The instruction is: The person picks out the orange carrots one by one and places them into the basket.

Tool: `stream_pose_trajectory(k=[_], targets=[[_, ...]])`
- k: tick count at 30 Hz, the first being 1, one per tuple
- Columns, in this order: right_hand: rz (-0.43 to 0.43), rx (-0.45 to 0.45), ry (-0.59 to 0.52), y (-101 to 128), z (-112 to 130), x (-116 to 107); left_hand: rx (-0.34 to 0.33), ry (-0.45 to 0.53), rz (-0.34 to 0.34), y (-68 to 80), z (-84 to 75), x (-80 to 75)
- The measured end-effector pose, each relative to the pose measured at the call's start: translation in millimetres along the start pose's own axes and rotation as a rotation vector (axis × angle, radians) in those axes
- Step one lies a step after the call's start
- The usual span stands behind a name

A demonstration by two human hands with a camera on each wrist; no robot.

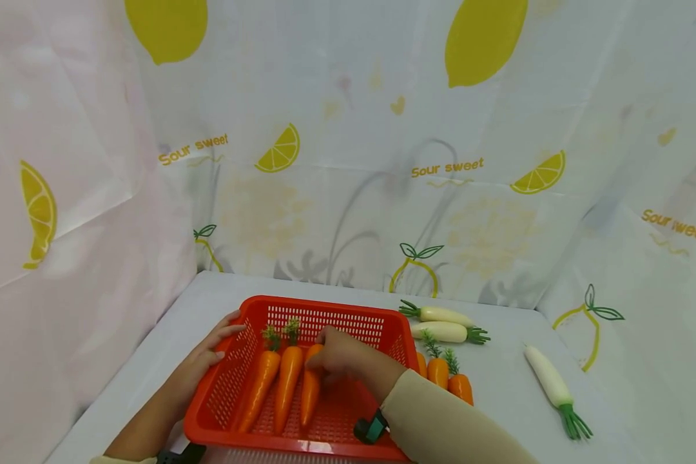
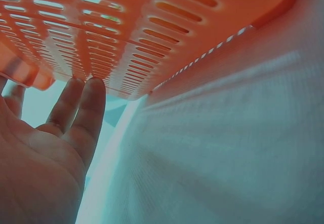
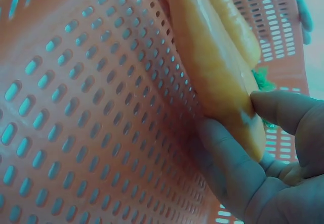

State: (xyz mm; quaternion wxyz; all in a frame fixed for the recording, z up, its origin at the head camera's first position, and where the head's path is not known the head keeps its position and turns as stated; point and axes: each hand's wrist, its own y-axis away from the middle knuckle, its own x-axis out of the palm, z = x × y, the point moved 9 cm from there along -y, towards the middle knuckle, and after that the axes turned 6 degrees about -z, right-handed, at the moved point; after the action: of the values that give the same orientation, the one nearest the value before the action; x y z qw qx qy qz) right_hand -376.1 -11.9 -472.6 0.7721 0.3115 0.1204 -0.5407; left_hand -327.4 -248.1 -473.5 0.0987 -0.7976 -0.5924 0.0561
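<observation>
My left hand (image 1: 200, 364) rests against the left side of a red plastic basket (image 1: 220, 433), its fingertips touching the slotted outer wall in the left wrist view. Inside the basket, my right hand (image 1: 339, 353) pinches an orange carrot (image 1: 310, 396) near its thick top end, between thumb and fingers. The carrot's tip points toward me, and its top is hidden by the hand. Left of it in the basket lie another carrot (image 1: 289, 386) and a third carrot (image 1: 261, 390), roughly side by side, with leafy green tops toward the far wall.
Right of the basket several carrots (image 1: 460, 388) lie partly hidden by the sleeve and rim. Two white radishes (image 1: 441, 332) lie behind them, and another white radish (image 1: 550, 377) lies farther right on the white table (image 1: 499, 367). Lemon-print cloth (image 1: 348, 193) encloses the table.
</observation>
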Motion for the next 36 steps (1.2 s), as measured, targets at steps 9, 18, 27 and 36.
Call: stream_pose_trajectory(k=[9,18,27,36], targets=[[0.02,-0.021,-0.005,-3.4,-0.6,3.4,-0.007,0.001,-0.008,1.1,-0.5,-1.6],[0.051,-0.014,-0.076,-1.3,-2.4,5.5,0.002,0.019,0.009,1.1,-1.8,1.0],[0.052,-0.014,-0.068,-0.1,-0.7,3.8,0.047,0.028,0.034,-0.2,-4.8,2.3],[0.095,-0.022,-0.067,0.4,0.1,6.0,-0.007,0.013,0.002,-0.1,1.3,-0.2]])
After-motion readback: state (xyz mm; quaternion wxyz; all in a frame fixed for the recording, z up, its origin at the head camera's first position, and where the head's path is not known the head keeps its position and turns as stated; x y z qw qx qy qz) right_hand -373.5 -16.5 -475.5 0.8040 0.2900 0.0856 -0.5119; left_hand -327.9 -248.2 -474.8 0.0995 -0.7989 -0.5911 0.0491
